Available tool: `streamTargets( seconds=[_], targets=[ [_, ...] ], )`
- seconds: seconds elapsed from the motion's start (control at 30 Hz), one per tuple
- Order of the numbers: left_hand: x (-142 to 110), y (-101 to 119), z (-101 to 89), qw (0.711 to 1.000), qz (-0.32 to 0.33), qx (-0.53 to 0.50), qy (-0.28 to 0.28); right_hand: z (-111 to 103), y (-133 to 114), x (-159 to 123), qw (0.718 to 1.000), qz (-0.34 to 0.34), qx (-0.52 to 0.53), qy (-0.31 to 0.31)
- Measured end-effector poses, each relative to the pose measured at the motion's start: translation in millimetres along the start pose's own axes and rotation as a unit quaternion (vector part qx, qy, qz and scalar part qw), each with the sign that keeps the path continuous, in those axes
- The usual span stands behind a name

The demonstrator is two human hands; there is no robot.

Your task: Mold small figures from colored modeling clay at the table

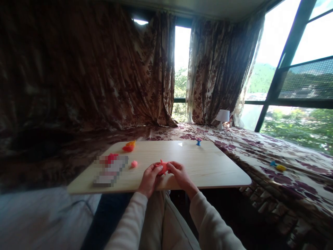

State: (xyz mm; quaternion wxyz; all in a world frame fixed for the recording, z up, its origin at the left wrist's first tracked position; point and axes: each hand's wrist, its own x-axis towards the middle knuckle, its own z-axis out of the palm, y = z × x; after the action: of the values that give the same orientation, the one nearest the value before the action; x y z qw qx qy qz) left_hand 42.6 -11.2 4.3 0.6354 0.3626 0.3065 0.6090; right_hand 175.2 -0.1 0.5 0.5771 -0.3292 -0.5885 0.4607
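Near the front edge of the table (208, 166), both my hands are closed on a small red lump with pointed bits (162, 168), perhaps modelling clay. My left hand (150, 176) grips its left side, thumb on top. The fingertips of my right hand (179, 173) pinch its right edge. Partly covered by fingers, its full shape does not show. Left of my left hand lies a pink ball (134, 164). Farther left are a red lumpy piece (111, 158) and a blurred-out flat grey thing (110, 177).
An orange and yellow piece (129, 146) lies at the table's back left. A small blue item with a reddish top (198, 141) stands at the back right. Beyond the table, a white lamp (222, 118) and a yellow and blue object (280, 167) rest on flowered cloth.
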Motion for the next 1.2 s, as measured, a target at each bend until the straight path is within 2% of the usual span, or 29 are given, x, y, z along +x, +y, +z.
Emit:
streamTargets(
  seconds=[0.33,0.47,0.63,0.93,1.2],
  targets=[
    [0.4,2.3,2.4,1.0,-0.004,-0.008,0.014,2.5,-1.6,1.2,0.998,0.029,0.02,0.054],
    [1.0,2.2,1.0,1.0,-0.001,-0.016,0.02,1.7,-2.4,0.5,0.997,0.048,0.051,0.038],
    [1.2,4.9,1.4,0.999,-0.014,-0.028,0.02,0.9,-2.5,-0.2,0.999,0.017,0.037,0.025],
    [1.3,6.4,-1.8,0.996,-0.072,-0.052,-0.005,0.6,3.2,2.1,0.998,0.008,0.027,0.063],
    [0.2,8.9,2.0,0.996,-0.072,-0.037,-0.023,1.2,2.1,2.2,0.998,0.016,0.03,0.056]
  ],
)
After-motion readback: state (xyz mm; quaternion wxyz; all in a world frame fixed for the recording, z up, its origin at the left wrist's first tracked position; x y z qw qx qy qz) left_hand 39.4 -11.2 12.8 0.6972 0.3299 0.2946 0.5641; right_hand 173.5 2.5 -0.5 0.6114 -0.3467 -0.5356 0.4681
